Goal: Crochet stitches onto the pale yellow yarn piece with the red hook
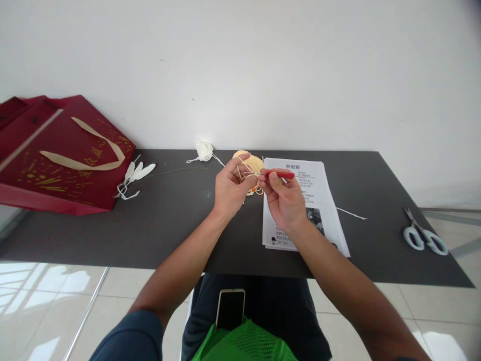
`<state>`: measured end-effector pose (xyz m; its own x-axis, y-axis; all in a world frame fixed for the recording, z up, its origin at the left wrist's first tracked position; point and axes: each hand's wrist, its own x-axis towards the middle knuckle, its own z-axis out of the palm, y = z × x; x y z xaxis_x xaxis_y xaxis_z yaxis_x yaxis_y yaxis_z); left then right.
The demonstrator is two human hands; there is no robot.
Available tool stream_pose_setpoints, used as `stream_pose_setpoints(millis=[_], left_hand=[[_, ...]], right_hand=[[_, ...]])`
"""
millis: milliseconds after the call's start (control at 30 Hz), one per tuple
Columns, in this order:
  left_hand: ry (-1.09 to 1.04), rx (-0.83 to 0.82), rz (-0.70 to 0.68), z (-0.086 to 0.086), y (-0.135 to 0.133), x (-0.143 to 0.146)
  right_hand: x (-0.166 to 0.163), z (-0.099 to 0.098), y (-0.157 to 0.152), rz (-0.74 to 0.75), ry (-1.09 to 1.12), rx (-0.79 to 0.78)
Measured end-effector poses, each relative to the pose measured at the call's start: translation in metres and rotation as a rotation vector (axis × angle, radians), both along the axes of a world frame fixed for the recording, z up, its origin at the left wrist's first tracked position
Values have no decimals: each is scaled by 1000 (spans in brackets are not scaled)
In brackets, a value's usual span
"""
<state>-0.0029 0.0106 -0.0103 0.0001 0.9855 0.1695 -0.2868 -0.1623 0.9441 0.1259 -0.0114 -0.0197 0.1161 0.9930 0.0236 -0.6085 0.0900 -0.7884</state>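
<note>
My right hand grips a red-handled crochet hook, its thin metal shaft pointing left toward my other hand. Pale yellow yarn runs over the raised fingers of my left hand, which pinches the yarn work near the hook's tip. The small worked piece is mostly hidden by my fingers. Just behind both hands lies a ball of pale yellow yarn. Some orange bits show below it, too small to make out. Under my right hand is a stack of printed sheets.
A white yarn ball sits at the table's back edge. To the left, a dark red gift bag lies beside white crocheted pieces. Scissors rest at the right end of the dark table. A phone is on my lap.
</note>
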Motion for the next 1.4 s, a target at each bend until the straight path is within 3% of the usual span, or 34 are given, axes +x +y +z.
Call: stream_pose_setpoints(millis=[367,900,1400], left_hand=[[18,-19,85,5,-7,5],[-6,-46,49,5,-7,4],[-19,4,120,-1,-3,3]], right_hand=[[-5,0,-1,-37,-3,7],[-3,0,-2,-11,-33,55],[2,1,-2,-171,-29,228]])
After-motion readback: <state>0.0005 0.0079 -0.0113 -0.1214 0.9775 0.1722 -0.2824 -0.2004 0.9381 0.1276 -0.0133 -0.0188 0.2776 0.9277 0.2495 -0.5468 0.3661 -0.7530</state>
